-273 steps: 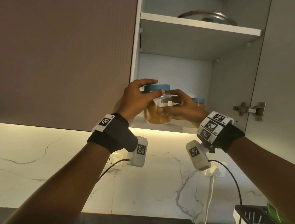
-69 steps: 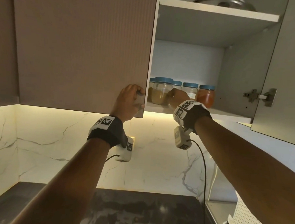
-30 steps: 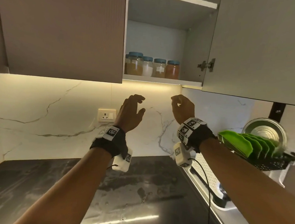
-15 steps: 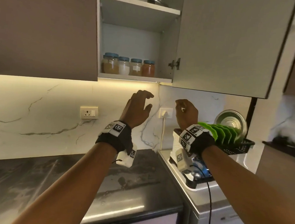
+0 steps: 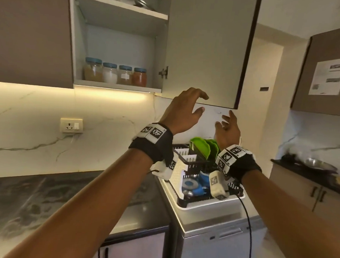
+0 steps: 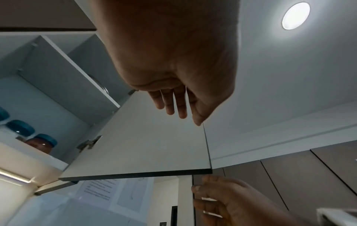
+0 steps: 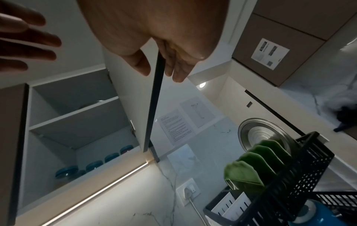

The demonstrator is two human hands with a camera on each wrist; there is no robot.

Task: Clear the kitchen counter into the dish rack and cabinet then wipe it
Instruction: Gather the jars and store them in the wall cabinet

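The table (image 5: pixel 35 197) lay bare and dark, its things seemingly put away: four jars (image 5: pixel 115 73) stood on the cabinet (image 5: pixel 118 38) shelf, green plates (image 5: pixel 203 148) in the dish rack (image 5: pixel 185 168). The cabinet door (image 5: pixel 203 48) hung open (closing and wiping likely remained). Left hand (image 5: pixel 182 112) and right hand (image 5: pixel 226 129) were raised near its lower edge, fingers apart, empty. No jar label was legible.

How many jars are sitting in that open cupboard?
4 jars, side by side on the lower shelf of the cabinet, all with blue lids; the reddish one is rightmost. Others could hide behind them.
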